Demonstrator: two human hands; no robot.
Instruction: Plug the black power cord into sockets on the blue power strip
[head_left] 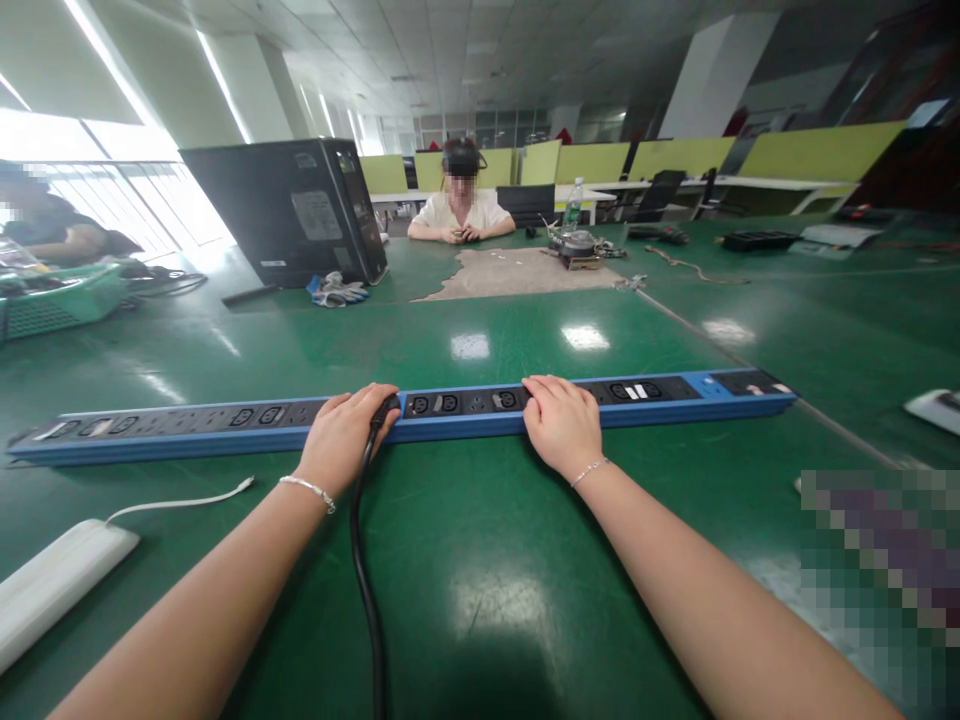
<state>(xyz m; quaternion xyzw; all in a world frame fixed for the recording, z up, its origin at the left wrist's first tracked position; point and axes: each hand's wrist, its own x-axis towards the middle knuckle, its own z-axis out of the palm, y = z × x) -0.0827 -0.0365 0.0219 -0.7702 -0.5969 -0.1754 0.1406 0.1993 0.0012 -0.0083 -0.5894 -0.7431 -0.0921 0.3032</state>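
Note:
A long blue power strip (pixel 461 428) with a black face and rows of sockets lies across the green table in front of me. My left hand (pixel 346 428) is closed over it left of the middle, fingers on the far edge and thumb on the near side. At that hand's thumb is the end of a black power cord (pixel 361 560), which runs down toward me; whether it sits in a socket is hidden. Farther right, my right hand (pixel 562 422) grips the same strip, fingers over its top and far edge.
A white power bank-like block (pixel 67 575) with a short cable lies at left. Beyond the strip are a black computer case (pixel 281 210), gloves (pixel 336 290), a green basket (pixel 64 300), and a metal part (pixel 576 245) near a bottle (pixel 574 205). A person (pixel 461 212) sits opposite.

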